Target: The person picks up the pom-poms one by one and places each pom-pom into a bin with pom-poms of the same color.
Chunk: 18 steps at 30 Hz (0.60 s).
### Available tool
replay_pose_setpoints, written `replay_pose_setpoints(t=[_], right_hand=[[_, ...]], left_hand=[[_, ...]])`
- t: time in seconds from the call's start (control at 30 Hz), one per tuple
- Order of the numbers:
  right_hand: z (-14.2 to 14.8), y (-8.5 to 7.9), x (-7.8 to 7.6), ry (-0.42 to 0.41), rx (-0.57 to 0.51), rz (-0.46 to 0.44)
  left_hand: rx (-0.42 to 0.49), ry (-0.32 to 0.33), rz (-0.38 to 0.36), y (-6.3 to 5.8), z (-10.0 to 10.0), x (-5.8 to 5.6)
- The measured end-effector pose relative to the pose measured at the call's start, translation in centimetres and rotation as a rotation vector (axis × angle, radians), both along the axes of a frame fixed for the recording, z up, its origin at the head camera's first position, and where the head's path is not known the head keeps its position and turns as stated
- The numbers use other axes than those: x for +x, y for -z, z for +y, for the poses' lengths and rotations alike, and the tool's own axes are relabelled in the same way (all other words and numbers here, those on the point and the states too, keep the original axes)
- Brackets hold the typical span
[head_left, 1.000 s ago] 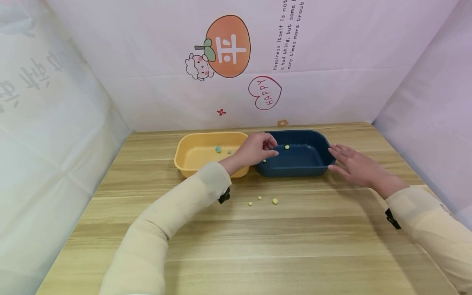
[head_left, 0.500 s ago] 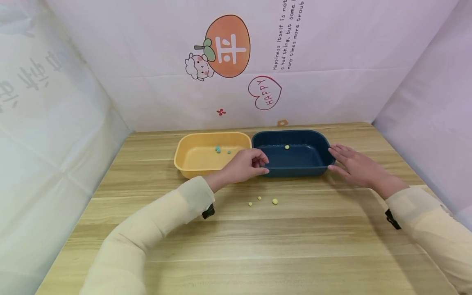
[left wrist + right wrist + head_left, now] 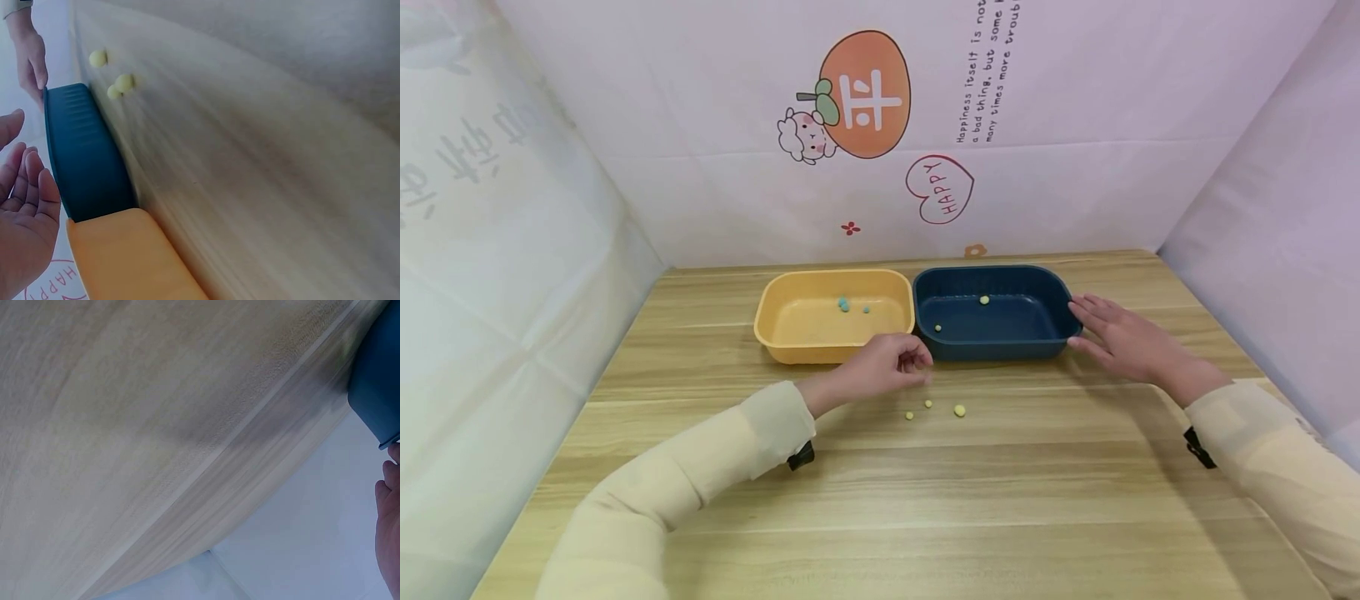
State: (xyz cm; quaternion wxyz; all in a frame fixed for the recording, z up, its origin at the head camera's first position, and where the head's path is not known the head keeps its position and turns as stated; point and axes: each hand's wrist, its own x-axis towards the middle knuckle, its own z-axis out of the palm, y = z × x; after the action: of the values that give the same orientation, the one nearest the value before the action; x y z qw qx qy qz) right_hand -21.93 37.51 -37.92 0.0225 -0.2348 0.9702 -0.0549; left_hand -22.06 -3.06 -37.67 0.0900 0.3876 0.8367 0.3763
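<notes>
We see the left hand (image 3: pixel 891 367) above the wooden table (image 3: pixel 925 500), just in front of the place where the two tubs meet. Its fingers are loosely curled and, as far as we can tell, they hold nothing; in the left wrist view the fingers (image 3: pixel 28 187) look relaxed and empty. Just near of this hand, three small yellow balls (image 3: pixel 928 404) lie on the table, close together, the biggest one at the right. The hand is close to them but does not touch them.

The right hand (image 3: pixel 1120 337) rests with straight fingers against the right end of the dark blue tub (image 3: pixel 1052 333); it is open and grips nothing. Inside this tub we see two little yellow balls (image 3: pixel 983 299), one far and one near the left wall.

The yellow tub (image 3: pixel 775 329) stands directly to the left of the blue one, their sides touching. Two small teal balls (image 3: pixel 844 304) lie in it, toward the far side.

Behind the table there is a pale wall with a cartoon sticker (image 3: pixel 850 96).
</notes>
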Motion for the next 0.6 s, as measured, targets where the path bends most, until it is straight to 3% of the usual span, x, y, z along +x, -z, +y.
replay_pose_setpoints(t=[0.43,0.6], right_hand=[[-0.1,0.0,0.0,0.009,0.001,-0.004],[-0.1,0.0,0.0,0.012,0.003,-0.004]], left_hand=[[-0.066,0.087,-0.036,1.8,-0.9,1.1],[-0.130,0.075,-0.084,2.3,-1.1,1.3]])
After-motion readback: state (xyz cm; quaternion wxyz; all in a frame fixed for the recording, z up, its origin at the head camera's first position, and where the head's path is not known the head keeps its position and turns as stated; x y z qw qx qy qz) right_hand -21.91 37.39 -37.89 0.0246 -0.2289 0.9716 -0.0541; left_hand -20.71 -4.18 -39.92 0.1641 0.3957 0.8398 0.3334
